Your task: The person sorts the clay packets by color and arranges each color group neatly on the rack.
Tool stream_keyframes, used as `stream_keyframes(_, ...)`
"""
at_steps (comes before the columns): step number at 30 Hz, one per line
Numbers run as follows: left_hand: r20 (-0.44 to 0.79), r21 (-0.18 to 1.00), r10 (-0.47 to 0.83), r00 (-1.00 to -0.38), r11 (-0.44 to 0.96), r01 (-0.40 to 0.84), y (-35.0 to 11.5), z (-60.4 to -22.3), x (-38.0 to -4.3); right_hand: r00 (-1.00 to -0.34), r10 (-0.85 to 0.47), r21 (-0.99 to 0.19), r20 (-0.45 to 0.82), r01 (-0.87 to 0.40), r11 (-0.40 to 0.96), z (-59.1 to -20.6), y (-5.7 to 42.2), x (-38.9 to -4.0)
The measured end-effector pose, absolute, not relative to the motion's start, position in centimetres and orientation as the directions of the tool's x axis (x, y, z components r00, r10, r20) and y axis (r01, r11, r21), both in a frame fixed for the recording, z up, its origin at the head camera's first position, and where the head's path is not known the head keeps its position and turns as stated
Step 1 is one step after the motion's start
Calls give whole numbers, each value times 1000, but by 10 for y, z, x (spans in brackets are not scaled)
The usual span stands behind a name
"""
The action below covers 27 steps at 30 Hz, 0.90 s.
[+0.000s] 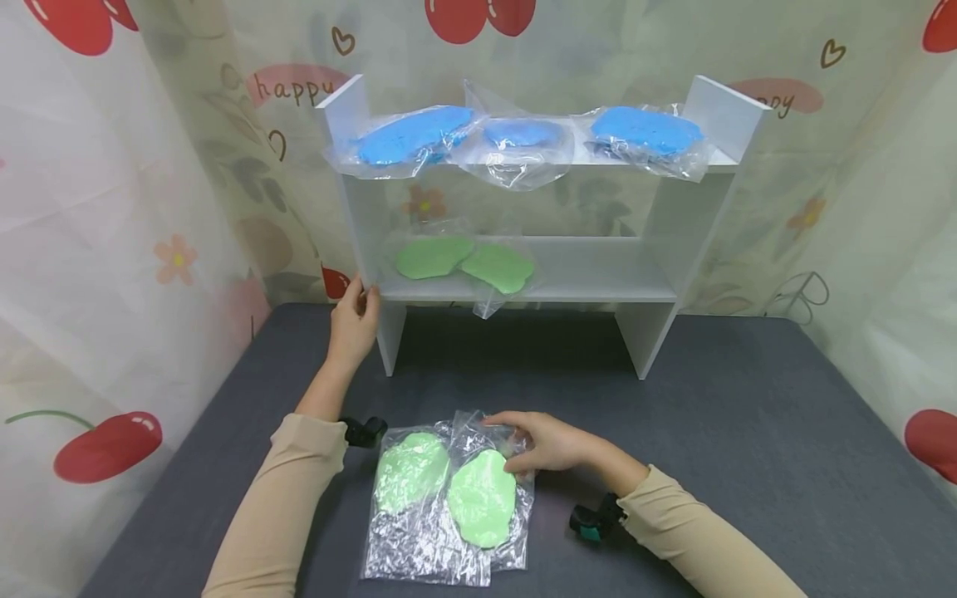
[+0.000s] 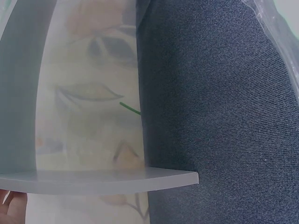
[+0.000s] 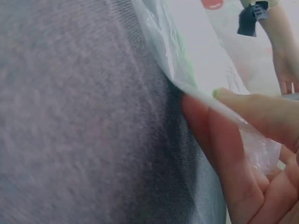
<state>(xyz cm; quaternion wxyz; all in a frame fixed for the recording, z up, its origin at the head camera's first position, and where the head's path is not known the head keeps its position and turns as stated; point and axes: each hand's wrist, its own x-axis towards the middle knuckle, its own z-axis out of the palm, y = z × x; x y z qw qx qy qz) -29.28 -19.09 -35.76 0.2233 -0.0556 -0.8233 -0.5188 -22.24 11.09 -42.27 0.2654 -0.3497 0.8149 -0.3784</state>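
My right hand [image 1: 549, 440] pinches the upper right edge of a clear plastic bag [image 1: 482, 498] holding a flat, light green piece with a wavy outline. In the right wrist view, the thumb lies above the film and the fingers [image 3: 231, 158] beneath it. This bag overlaps a similar bag [image 1: 411, 473] to its left on the table. Farther back, my left hand [image 1: 355, 324] touches the outer left side of a white shelf [image 1: 591, 270]. Its fingertips show beside the side panel [image 2: 103, 183] in the left wrist view.
On the middle board lie two bagged green pieces [image 1: 434, 257], overlapping at the left. Several bagged blue pieces [image 1: 414, 137] lie along the top board. The dark grey tabletop [image 1: 748, 448] extends around the shelf, with printed curtains [image 1: 860, 208] behind and at both sides.
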Motion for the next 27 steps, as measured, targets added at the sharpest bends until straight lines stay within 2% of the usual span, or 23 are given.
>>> stream_keyframes(4,423,830,-142,-895,456,320,-191,-358,-292,-599,-776,-858,-195,-280,431,-421,113,-223)
stream_keyframes(27,418,833,-147,-897,455,314,-190,-356,-292,-611,-789,-889,-70,-321,327,-407,128,-229)
